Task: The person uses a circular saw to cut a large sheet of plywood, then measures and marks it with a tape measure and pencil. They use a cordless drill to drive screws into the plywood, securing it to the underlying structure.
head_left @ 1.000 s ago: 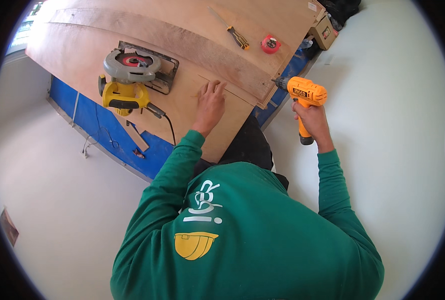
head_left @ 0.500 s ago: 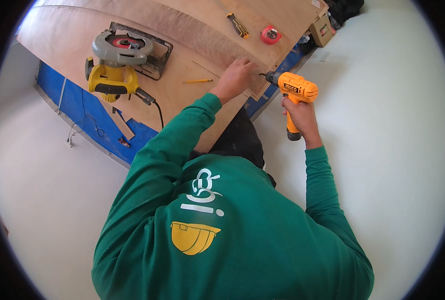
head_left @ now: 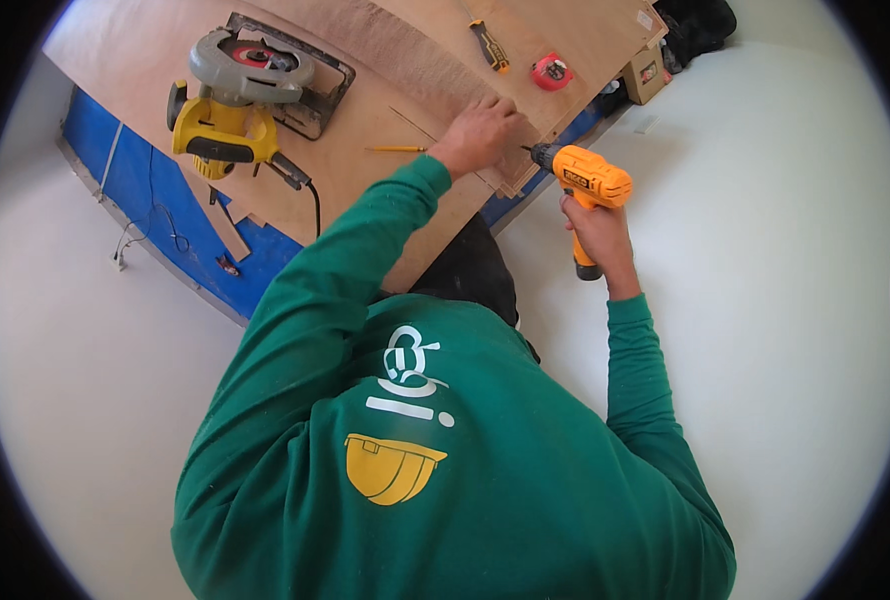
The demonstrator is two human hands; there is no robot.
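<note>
My right hand is wrapped around the handle of an orange cordless drill. The drill's black chuck and thin bit point left, close to the near corner of a plywood sheet. Just left of the bit, my left hand rests on the wood at the end of a darker brown strip. Its fingers are bent and bunched, their tips hidden, so what they grip cannot be made out. A yellow pencil lies by the left wrist.
A yellow-and-grey circular saw with a black cord sits left on the wood. Farther off lie a screwdriver and a red tape measure. A cardboard box stands beyond the right edge. Blue surface shows beneath, with wood offcuts.
The view has shifted slightly. My left hand has slid a little farther away over the wood, off from the drill bit. The drill stays almost where it was, still in my right hand.
</note>
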